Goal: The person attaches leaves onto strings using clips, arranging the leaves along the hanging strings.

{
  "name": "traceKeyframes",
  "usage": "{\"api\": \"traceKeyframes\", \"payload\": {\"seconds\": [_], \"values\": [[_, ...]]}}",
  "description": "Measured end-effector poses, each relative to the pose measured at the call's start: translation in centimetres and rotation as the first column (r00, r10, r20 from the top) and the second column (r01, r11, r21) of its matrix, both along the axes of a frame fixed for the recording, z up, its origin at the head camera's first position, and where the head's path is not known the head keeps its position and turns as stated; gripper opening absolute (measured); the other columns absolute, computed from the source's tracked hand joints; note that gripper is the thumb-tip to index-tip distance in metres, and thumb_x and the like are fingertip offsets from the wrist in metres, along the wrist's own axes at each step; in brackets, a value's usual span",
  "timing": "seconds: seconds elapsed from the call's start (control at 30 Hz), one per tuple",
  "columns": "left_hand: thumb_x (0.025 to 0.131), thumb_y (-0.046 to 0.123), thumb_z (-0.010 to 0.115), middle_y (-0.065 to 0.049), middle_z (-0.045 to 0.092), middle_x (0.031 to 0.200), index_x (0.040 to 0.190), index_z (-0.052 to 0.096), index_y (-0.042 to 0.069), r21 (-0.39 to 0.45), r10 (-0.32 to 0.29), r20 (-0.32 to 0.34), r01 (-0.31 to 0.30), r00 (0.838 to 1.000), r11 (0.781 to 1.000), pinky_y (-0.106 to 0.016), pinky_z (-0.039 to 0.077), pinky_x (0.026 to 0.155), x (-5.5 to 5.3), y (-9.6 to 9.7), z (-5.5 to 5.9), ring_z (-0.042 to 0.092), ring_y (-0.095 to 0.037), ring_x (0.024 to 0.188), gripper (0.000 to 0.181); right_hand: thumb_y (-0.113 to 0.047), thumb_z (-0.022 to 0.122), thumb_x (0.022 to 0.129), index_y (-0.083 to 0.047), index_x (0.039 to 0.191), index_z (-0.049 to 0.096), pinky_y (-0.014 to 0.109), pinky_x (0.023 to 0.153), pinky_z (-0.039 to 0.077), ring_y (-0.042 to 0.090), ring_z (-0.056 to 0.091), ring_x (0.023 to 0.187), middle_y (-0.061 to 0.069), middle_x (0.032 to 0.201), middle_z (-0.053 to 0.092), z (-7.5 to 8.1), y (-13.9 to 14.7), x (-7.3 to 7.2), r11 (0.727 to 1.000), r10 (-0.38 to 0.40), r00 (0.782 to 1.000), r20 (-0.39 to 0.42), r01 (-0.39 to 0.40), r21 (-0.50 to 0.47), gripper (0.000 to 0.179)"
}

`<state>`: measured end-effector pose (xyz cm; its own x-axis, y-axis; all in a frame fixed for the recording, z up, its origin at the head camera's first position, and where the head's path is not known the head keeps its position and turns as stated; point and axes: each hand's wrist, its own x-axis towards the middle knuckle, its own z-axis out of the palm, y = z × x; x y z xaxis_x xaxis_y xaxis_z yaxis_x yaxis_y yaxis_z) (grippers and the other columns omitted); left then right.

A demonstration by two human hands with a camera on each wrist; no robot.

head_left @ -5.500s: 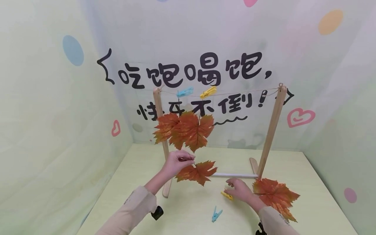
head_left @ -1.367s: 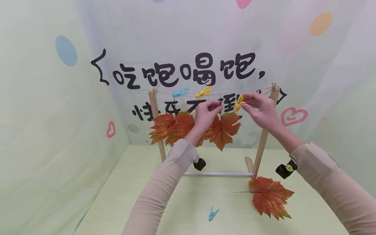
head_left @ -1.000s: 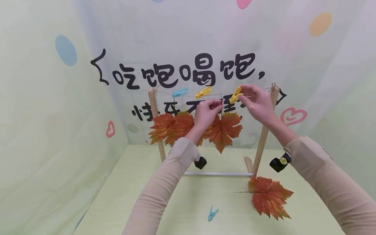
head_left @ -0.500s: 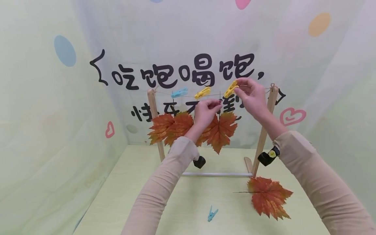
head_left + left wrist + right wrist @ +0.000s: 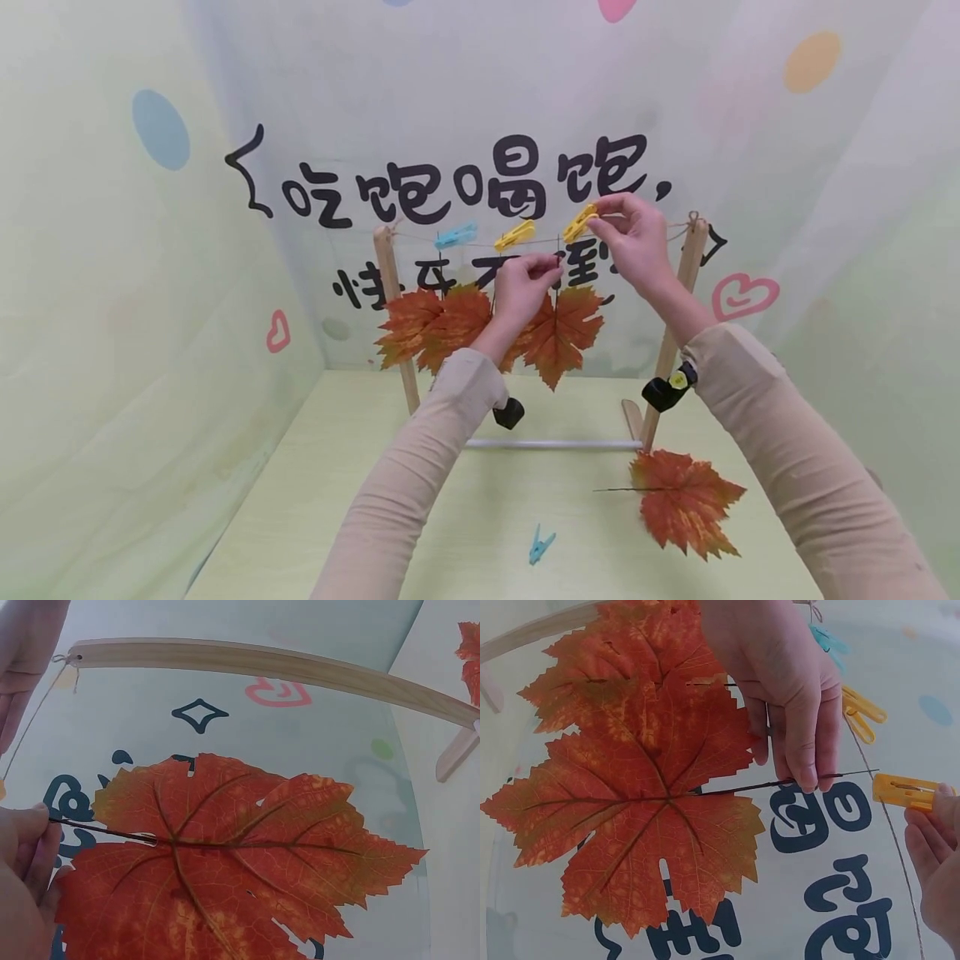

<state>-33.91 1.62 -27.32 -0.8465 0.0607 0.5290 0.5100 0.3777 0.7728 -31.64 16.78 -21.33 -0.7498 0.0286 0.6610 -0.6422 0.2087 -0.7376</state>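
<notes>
Leaf (image 5: 562, 335): below string (image 5: 481, 244); left hand (image 5: 522, 287) pinching stem (image 5: 746, 787)
Yellow clip (image 5: 579, 223): raised to string since earlier; right hand (image 5: 636, 243) pinching it

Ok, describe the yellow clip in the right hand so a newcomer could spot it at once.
Find the wooden frame with a string between its posts. Follow the string rightward, past a blue clip and a first yellow clip, to the right hand. Yours is the second yellow clip, pinched in its fingers; the first hangs on the string, unheld.
</notes>
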Motion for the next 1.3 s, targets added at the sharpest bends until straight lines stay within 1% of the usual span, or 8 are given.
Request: {"api": "traceKeyframes", "payload": {"seconds": [0.1,0.3,0.4,0.63,0.83,0.97,1.07,1.3], "values": [[0.081,0.015,0.068,-0.007,0.070,0.094,0.099,0.070,0.006,0.007,0.001,0.007,-0.001,1.000,1.000,-0.016,0.051,0.072,-0.11,-0.05,0.00,0.064,-0.013,0.080,0.020,0.003,0.061,0.083,0.007,0.100,0.058,0.017,0.079,0.051,0.001,0.064,0.080,0.007,0.097,0.063,-0.04,-0.05,-0.25,1.000,-0.006,1.000,0.018,0.007,-0.005,0.017],[0.082,0.015,0.068,-0.007,0.070,0.092,0.099,0.070,0.005,0.015,0.003,0.025,-0.003,1.000,1.000,-0.017,0.051,0.071,-0.30,0.03,-0.06,0.063,-0.013,0.078,0.020,-0.004,0.061,0.085,0.004,0.102,0.059,0.018,0.080,0.050,0.000,0.063,0.081,0.006,0.098,0.062,-0.09,-0.33,-0.48,0.997,-0.053,0.997,0.053,0.050,0.056,0.019],[0.082,0.015,0.068,-0.006,0.070,0.092,0.099,0.070,0.006,0.015,0.006,0.031,-0.007,1.000,1.000,-0.018,0.051,0.071,-0.31,0.06,0.03,0.063,-0.013,0.078,0.020,-0.003,0.061,0.085,0.005,0.102,0.059,0.018,0.079,0.050,0.000,0.063,0.079,0.005,0.097,0.062,-0.06,-0.55,-0.69,0.998,-0.047,0.997,0.066,0.044,0.048,0.019],[0.082,0.017,0.068,-0.005,0.070,0.092,0.099,0.071,0.007,-0.007,0.028,0.010,-0.028,1.000,1.000,-0.017,0.051,0.071,-0.33,0.13,0.16,0.063,-0.012,0.078,0.019,-0.003,0.061,0.086,0.006,0.103,0.059,0.020,0.080,0.051,0.003,0.064,0.081,0.008,0.098,0.062,0.01,-0.83,-0.77,0.998,-0.046,0.995,0.091,0.042,0.053,0.020],[0.082,0.016,0.068,-0.005,0.070,0.090,0.098,0.070,0.006,-0.023,0.036,-0.004,-0.036,0.999,0.999,-0.018,0.051,0.071,-0.41,0.17,-0.01,0.061,-0.013,0.076,0.019,-0.006,0.059,0.087,0.005,0.111,0.059,0.017,0.079,0.050,0.002,0.063,0.083,0.008,0.101,0.061,-0.04,-0.86,-0.79,0.996,-0.066,0.986,0.153,0.055,0.072,0.026],[0.082,0.015,0.068,-0.006,0.069,0.090,0.098,0.070,0.005,-0.019,0.032,-0.003,-0.032,0.999,0.999,-0.019,0.051,0.071,-0.41,0.21,-0.12,0.060,-0.013,0.075,0.019,-0.008,0.059,0.088,0.004,0.115,0.058,0.017,0.078,0.050,0.003,0.063,0.086,0.013,0.106,0.061,-0.02,-0.82,-0.70,0.996,-0.064,0.981,0.181,0.052,0.068,0.030],[0.082,0.015,0.068,-0.006,0.070,0.090,0.098,0.070,0.005,-0.021,0.033,-0.003,-0.033,0.999,0.999,-0.019,0.051,0.071,-0.37,0.18,-0.19,0.060,-0.013,0.075,0.019,-0.009,0.059,0.088,0.004,0.116,0.058,0.016,0.078,0.050,0.003,0.063,0.086,0.016,0.108,0.061,-0.06,-0.77,-0.59,0.997,-0.051,0.981,0.186,0.040,0.064,0.032],[0.082,0.017,0.068,-0.006,0.070,0.089,0.097,0.071,0.006,-0.030,0.041,-0.009,-0.041,0.999,0.999,-0.018,0.051,0.070,-0.32,0.00,-0.15,0.061,-0.013,0.076,0.018,-0.013,0.062,0.086,0.001,0.117,0.059,0.013,0.075,0.049,0.001,0.062,0.086,0.014,0.109,0.062,-0.27,-0.46,-0.58,0.996,-0.058,0.981,0.183,0.044,0.080,0.034]]}}
